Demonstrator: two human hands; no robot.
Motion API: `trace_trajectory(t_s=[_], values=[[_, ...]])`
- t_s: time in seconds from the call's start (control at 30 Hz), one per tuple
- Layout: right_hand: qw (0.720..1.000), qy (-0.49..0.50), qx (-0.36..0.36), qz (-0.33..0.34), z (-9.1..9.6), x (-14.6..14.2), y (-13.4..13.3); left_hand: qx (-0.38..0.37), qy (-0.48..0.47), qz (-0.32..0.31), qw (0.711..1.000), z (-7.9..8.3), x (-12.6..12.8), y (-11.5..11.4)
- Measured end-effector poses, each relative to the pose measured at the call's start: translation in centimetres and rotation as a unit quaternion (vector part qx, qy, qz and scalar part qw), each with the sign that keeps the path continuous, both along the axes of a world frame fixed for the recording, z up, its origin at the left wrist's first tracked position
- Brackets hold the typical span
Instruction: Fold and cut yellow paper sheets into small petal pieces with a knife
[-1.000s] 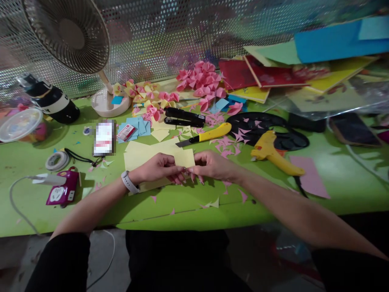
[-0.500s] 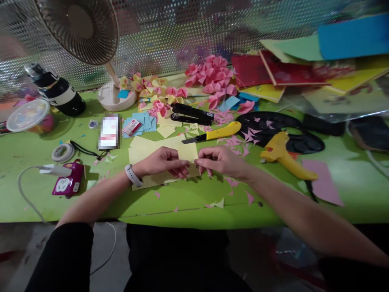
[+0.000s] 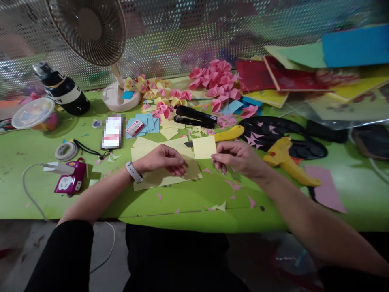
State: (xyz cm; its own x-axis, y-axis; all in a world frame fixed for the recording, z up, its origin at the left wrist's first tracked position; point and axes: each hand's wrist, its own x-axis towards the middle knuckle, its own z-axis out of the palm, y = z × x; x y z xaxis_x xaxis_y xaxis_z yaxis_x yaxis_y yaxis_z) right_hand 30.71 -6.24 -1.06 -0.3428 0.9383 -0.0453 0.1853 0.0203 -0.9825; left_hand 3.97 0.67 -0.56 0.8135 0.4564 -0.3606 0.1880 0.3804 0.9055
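Note:
My right hand (image 3: 235,157) pinches a small pale yellow paper square (image 3: 204,147) by its lower right corner and holds it up in front of the cutter's handle. Loosely curled, my left hand (image 3: 165,160) hovers over a larger yellow paper sheet (image 3: 148,178), with nothing visible in its fingers. A white watch band is on that wrist. Behind the square lies a yellow-handled utility knife (image 3: 232,132), its blade partly covered. A black stapler (image 3: 196,117) rests farther back.
Pink folded paper flowers (image 3: 212,77) pile up at the back. A yellow glue gun (image 3: 290,162) lies right, by a black tray (image 3: 306,142). At left are a phone (image 3: 112,132), tape roll (image 3: 65,151), purple power socket (image 3: 71,178), fan (image 3: 91,28) and bottle (image 3: 65,93). Paper scraps litter the table.
The yellow square has come up into view in my right hand, which moved right, apart from my left hand. The whole view shifted slightly.

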Motion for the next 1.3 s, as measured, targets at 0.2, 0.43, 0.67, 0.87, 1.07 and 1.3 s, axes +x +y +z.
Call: trace_trajectory(t_s=[0.2,0.43,0.67,0.87,1.07,1.3], values=[[0.996,-0.040,-0.035,0.076,0.0,-1.3,-0.4,0.009,-0.051,0.121,0.991,0.1,0.5,-0.2],[0.941,-0.269,0.201,-0.039,0.3,1.0,0.8,0.050,-0.041,0.172,0.983,-0.2,0.5,0.0],[0.833,-0.452,0.314,-0.059,-3.3,5.6,4.2,0.051,-0.056,0.221,0.972,-0.9,-0.1,1.3],[0.828,-0.454,0.324,-0.053,-4.2,5.1,4.5,0.060,-0.061,0.225,0.971,-0.9,0.0,1.3],[0.838,-0.458,0.275,-0.110,-3.3,4.4,4.1,0.068,-0.036,0.218,0.973,-0.5,0.0,1.4],[0.940,-0.255,0.120,-0.194,-1.5,3.0,2.0,0.076,-0.008,0.205,0.976,-0.5,0.1,1.0]])
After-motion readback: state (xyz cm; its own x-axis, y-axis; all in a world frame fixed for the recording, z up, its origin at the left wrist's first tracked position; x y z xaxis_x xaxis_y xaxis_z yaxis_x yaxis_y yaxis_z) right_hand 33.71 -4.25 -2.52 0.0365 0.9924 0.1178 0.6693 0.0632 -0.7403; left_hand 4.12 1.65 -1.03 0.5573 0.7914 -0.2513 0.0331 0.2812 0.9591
